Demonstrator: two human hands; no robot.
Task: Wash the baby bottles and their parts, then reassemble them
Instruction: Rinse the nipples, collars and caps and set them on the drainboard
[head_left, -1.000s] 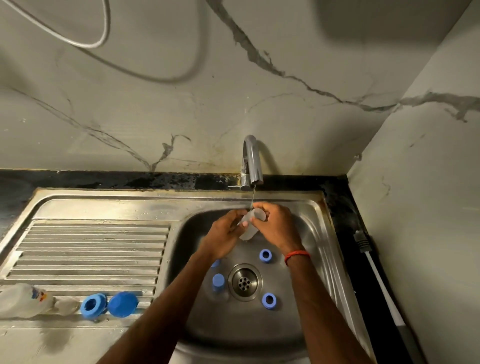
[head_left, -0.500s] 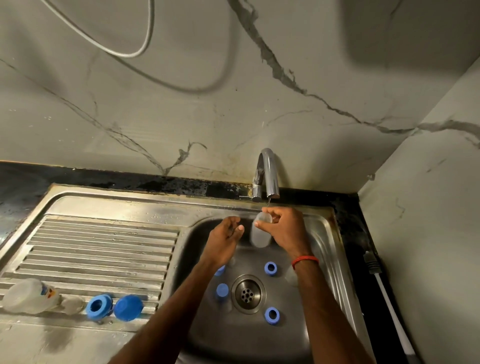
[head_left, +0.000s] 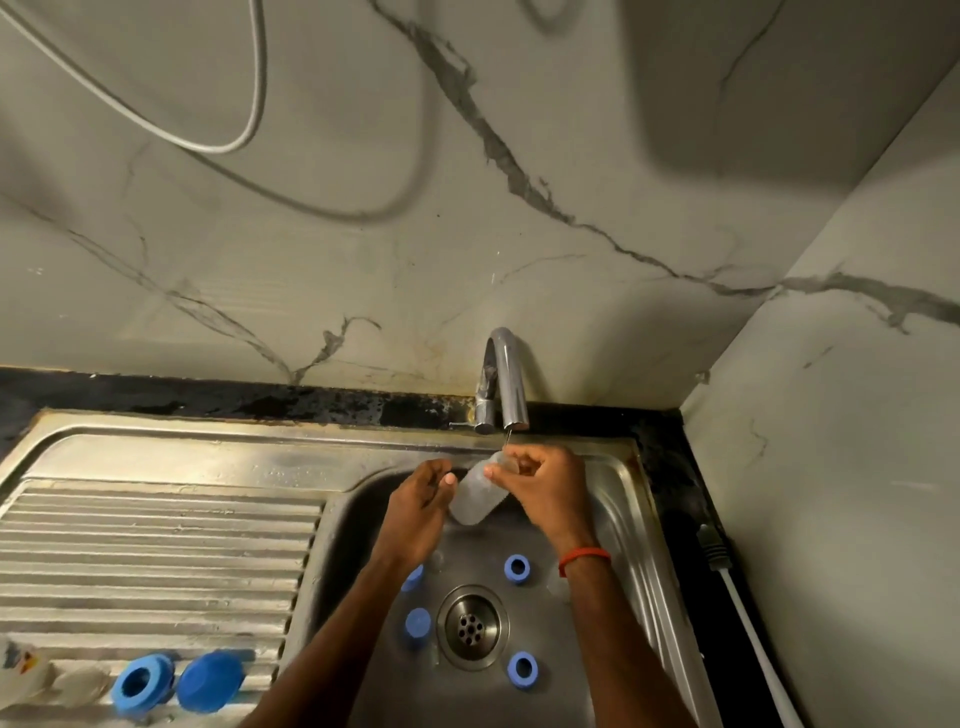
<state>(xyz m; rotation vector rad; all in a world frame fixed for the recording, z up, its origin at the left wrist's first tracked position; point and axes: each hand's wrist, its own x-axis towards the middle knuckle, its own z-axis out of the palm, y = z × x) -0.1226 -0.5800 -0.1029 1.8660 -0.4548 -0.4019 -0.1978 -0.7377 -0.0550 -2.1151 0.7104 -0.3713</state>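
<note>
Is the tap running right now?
On, at a trickle: a thin stream drops from the faucet onto the clear bottle in the right hand.

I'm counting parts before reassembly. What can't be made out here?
Head view:
- blue part: mostly hidden under the left arm.
- draining-board bottle: cut off by the left frame edge.
- clear bottle, its mouth: covered by the right hand.
- left hand: whether it touches the clear bottle is unclear.

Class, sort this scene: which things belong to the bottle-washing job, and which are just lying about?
Job: clear bottle in right hand; tap; blue rings in basin; blue cap on drainboard.
Lying about: wall cable; white-handled item at far right.
</note>
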